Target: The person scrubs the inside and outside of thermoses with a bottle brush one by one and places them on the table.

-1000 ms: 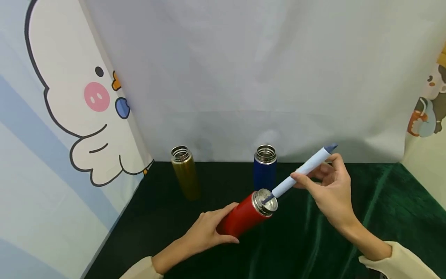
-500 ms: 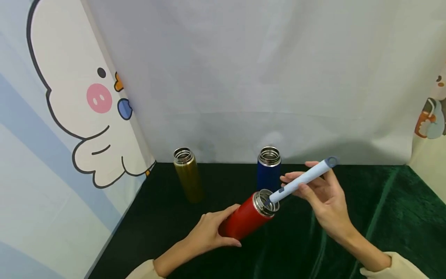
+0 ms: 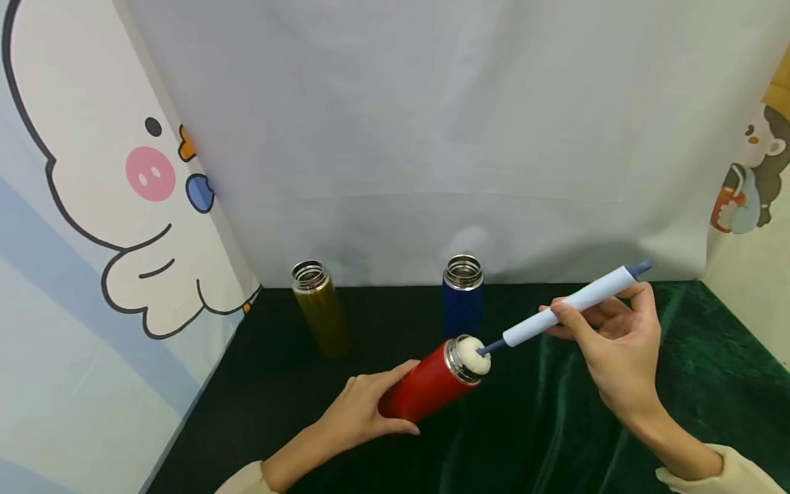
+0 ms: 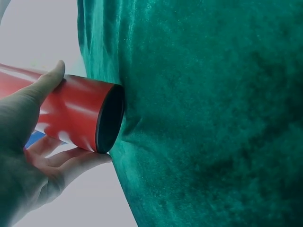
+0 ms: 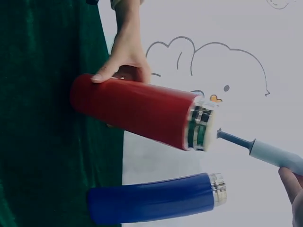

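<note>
My left hand (image 3: 358, 415) grips the red thermos bottle (image 3: 426, 387), which is tilted with its steel mouth up and to the right. In the left wrist view, thumb and fingers curl round the lower part of the bottle near its dark base (image 4: 110, 118). My right hand (image 3: 623, 350) pinches the light-blue handle of a bottle brush (image 3: 570, 307) between thumb and fingers. Its white sponge head (image 3: 474, 357) sits at the red bottle's mouth, bulging out of it. A thin dark-blue shaft (image 5: 234, 139) joins sponge and handle.
A gold bottle (image 3: 322, 312) stands lidless at the back left. Behind the red bottle is a blue bottle (image 3: 464, 302), also lidless. Dark green velvet cloth (image 3: 679, 384) covers the table, and a pale curtain (image 3: 463, 123) hangs behind it.
My right hand has drawn the brush up and to the right, so the white sponge now shows at the bottle's mouth. Half a second ago it was hidden inside. My left hand keeps its grip.
</note>
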`<state>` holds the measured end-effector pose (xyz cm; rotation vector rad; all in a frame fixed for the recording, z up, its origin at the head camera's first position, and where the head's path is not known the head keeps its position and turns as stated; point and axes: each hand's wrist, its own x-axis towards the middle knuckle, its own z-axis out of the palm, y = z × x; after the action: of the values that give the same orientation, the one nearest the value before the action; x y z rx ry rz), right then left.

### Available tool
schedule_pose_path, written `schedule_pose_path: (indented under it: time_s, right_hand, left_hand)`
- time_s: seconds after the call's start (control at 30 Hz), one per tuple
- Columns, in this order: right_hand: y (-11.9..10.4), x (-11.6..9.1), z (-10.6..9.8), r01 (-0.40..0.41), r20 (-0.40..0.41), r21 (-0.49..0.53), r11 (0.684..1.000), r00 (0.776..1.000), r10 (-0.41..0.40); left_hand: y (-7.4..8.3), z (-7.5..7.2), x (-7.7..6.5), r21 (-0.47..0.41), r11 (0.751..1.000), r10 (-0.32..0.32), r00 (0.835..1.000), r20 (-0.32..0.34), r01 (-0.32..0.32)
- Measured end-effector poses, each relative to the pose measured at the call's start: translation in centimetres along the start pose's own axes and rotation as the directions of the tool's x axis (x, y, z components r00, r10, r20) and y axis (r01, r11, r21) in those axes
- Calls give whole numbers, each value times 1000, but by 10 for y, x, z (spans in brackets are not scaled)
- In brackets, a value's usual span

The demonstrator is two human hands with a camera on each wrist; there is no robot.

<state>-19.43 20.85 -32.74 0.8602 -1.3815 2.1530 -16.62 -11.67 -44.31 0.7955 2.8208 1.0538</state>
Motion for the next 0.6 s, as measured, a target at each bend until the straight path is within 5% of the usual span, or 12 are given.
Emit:
schedule_pose_path:
  time_s: [0.33, 0.5, 0.6]
  right_hand:
    - [-4, -13, 0, -177, -11, -217, 960, 984, 179]
    - [-2, -13, -7, -159, 98, -251, 955, 977, 189]
    - [9, -23, -7, -159, 199, -292, 943, 954, 223]
  left_hand:
    - [-2, -1, -3, -7, 1000, 20, 1000, -19, -20]
    - [-1, -3, 1, -4, 1000, 28, 1000, -4, -29]
    - [0, -1, 3, 5, 999, 35, 999, 13, -35]
